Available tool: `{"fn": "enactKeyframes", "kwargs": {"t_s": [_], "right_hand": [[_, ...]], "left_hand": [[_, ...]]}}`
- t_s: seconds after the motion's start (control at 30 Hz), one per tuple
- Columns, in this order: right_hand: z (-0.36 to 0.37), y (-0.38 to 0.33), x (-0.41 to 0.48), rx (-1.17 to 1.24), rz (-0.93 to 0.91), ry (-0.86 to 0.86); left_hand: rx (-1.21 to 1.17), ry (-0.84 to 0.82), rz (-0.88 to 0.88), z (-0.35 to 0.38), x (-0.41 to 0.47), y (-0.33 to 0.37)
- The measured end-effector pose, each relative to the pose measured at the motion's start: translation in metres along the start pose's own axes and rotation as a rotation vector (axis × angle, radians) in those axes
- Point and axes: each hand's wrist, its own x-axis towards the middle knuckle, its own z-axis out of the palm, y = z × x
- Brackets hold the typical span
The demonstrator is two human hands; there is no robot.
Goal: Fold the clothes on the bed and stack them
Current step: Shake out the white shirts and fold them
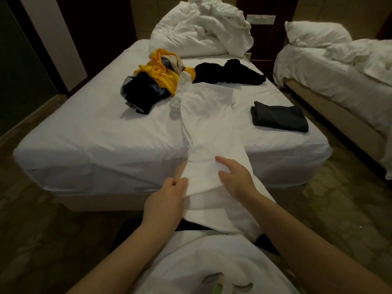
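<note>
A long white garment (pixel 206 124) stretches from the middle of the bed (pixel 89 132) over its near edge toward me. My left hand (pixel 167 198) grips the garment's near left edge. My right hand (pixel 233 177) pinches a fold of the same garment a little farther right, index finger extended. A folded dark grey garment (pixel 279 118) lies flat at the bed's right side. A loose heap of yellow, black and beige clothes (pixel 154 79) sits behind the white garment. A crumpled black garment (pixel 229 72) lies to the right of the heap.
A bunched white duvet (pixel 201 28) fills the head of the bed. A second bed (pixel 339 66) with white bedding stands at the right, across a narrow gap. Patterned carpet (pixel 42 219) surrounds the bed's foot.
</note>
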Motion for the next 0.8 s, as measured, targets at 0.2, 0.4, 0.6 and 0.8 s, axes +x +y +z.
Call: {"fn": "enactKeyframes", "kwargs": {"t_s": [0.2, 0.4, 0.6, 0.8], "right_hand": [[-0.003, 0.006, -0.006, -0.526, -0.070, -0.144], [-0.048, 0.023, -0.046, -0.570, -0.347, -0.324], [-0.066, 0.064, -0.079, -0.529, -0.463, -0.455], [-0.059, 0.065, -0.080, -0.580, -0.543, -0.240]], "left_hand": [[0.026, -0.115, 0.246, 0.008, 0.006, -0.016], [0.001, -0.220, 0.517, -0.001, 0.006, -0.059], [0.070, -0.082, 0.735, 0.007, 0.011, -0.056], [0.111, -0.066, 0.784, 0.008, 0.022, -0.033]]}}
